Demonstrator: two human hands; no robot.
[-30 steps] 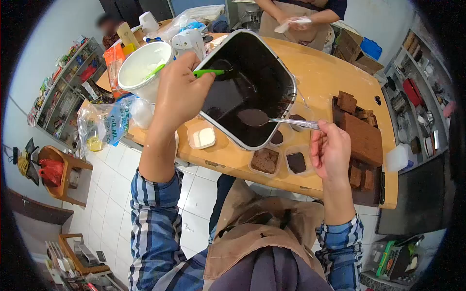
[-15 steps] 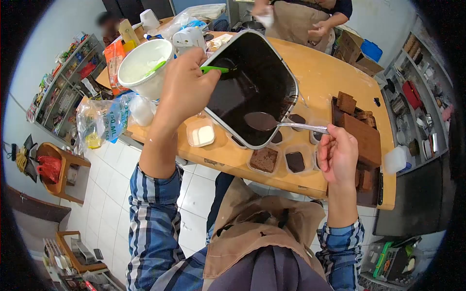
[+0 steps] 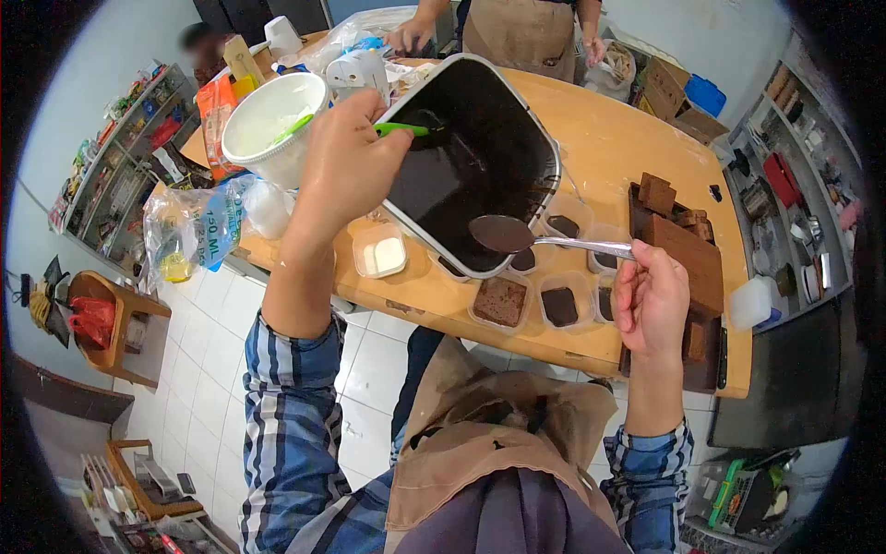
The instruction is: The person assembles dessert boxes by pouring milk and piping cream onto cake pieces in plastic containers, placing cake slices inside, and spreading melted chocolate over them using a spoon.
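Observation:
My left hand (image 3: 355,157) grips the near-left rim of a tilted black container (image 3: 461,175) with dark sauce inside, and a green handle (image 3: 402,130) shows at its fingertips. In my right hand (image 3: 655,300) is the handle of a metal spoon (image 3: 501,234); its bowl, full of dark sauce, hangs at the container's lower right edge. Just below the container stands a clear cup with brown cake (image 3: 501,300). Beside it are cups topped with dark sauce (image 3: 559,307). Another cup, holding white pieces (image 3: 379,256), lies to the left.
A white bucket (image 3: 273,120) with a green-handled tool stands left of the container. Plastic bags (image 3: 189,231) lie near the left table edge. On the right is a tray with brown cake blocks (image 3: 688,263). A co-worker in an apron (image 3: 519,37) stands across the table (image 3: 646,148).
My right hand and the spoon have moved right and slightly down; the container has shifted a little. Across the table, the co-worker has moved left and one of their hands now reaches toward the tabletop.

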